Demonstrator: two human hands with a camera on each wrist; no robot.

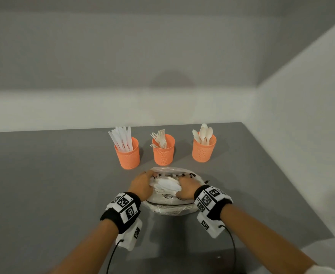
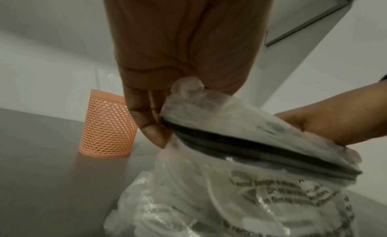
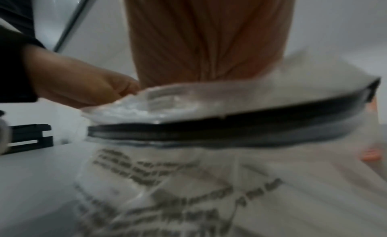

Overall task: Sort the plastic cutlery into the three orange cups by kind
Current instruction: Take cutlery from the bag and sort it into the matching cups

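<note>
Three orange mesh cups stand in a row on the grey table: the left cup (image 1: 127, 153) holds white knives, the middle cup (image 1: 163, 149) forks, the right cup (image 1: 203, 148) spoons. In front of them lies a clear printed plastic bag (image 1: 170, 204) with a black zip strip (image 2: 251, 149); white cutlery (image 1: 167, 183) shows in its mouth. My left hand (image 1: 149, 177) pinches the bag's top edge at the left, seen up close at the left fingers (image 2: 146, 124). My right hand (image 1: 179, 186) grips the same edge at the right; its fingertips are hidden behind the bag (image 3: 188, 182).
The table (image 1: 54, 184) ends at a wall behind the cups and at its right edge (image 1: 281, 175). One orange cup (image 2: 106, 126) stands just beyond my left hand. Cables run from both wrist bands toward the near edge.
</note>
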